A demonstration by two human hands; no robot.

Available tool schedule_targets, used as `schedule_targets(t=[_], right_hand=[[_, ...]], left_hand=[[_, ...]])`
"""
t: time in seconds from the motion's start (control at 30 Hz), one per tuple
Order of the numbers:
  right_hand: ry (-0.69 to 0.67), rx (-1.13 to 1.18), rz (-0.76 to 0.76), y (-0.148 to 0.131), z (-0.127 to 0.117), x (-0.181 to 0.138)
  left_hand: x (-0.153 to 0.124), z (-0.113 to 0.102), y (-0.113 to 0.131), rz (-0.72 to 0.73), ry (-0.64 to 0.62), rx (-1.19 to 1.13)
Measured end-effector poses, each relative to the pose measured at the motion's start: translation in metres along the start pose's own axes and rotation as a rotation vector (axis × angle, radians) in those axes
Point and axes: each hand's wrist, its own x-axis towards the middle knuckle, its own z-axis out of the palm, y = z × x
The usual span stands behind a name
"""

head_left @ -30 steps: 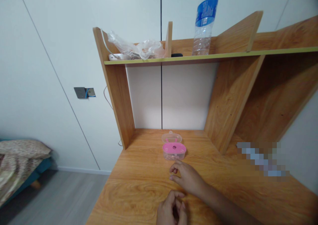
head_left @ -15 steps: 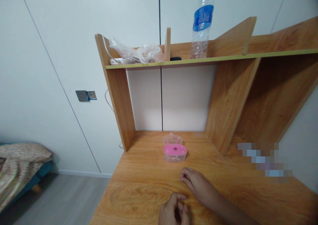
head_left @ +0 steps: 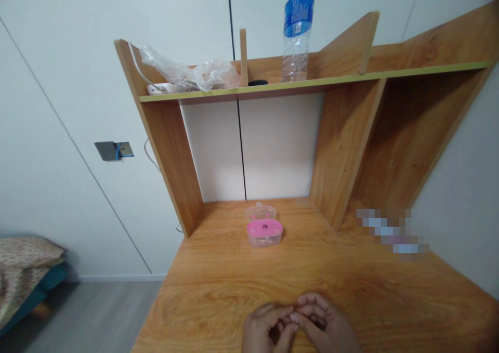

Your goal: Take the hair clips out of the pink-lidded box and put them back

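Observation:
At the near edge of the wooden desk [head_left: 218,290], my left hand [head_left: 265,329] and my right hand [head_left: 325,324] rest together with their fingertips touching. The fingers of both are curled in a pinch; anything between them is too small to make out. Further back on the desk sits a small clear plastic box with a pink lid [head_left: 264,232], its clear flap standing open behind it. Neither hand touches the box.
Above the desk a shelf [head_left: 312,84] carries a crumpled clear plastic bag [head_left: 191,74], a white object [head_left: 161,88], a small dark item [head_left: 258,82] and an upright water bottle with a blue label [head_left: 297,30]. A bed [head_left: 23,270] stands at the left on the grey floor.
My right hand has drawn back from near the pink box and joined my left hand at the desk's near edge. The view has shifted slightly.

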Motion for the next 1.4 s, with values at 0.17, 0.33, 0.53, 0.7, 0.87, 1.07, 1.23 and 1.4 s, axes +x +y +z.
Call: schedule_targets(t=[0.17, 0.33, 0.53, 0.7, 0.87, 1.07, 1.23, 1.4], right_hand=[[0.025, 0.006, -0.014, -0.002, 0.001, -0.005], [0.07, -0.04, -0.013, -0.005, 0.002, -0.008], [0.025, -0.136, -0.071, -0.013, 0.003, -0.014], [0.034, -0.256, -0.185, -0.015, 0.002, -0.014], [0.032, -0.274, -0.209, -0.014, 0.002, -0.013], [0.179, -0.273, -0.238, -0.012, 0.002, -0.013], [0.156, -0.197, -0.162, -0.001, 0.002, -0.011], [0.181, -0.245, -0.208, -0.004, 0.0, -0.01]], left_hand=[[0.001, -0.002, 0.001, -0.016, -0.015, 0.016], [0.002, -0.002, 0.006, -0.012, 0.038, 0.034], [0.003, -0.004, 0.01, -0.085, 0.064, 0.001], [0.001, -0.003, 0.01, -0.166, 0.054, 0.025], [0.0, -0.002, 0.01, -0.192, 0.063, 0.009], [0.001, -0.003, 0.011, -0.164, 0.109, 0.026], [0.001, -0.002, 0.012, -0.169, 0.114, 0.029], [0.0, 0.0, 0.011, -0.21, 0.146, 0.013]])
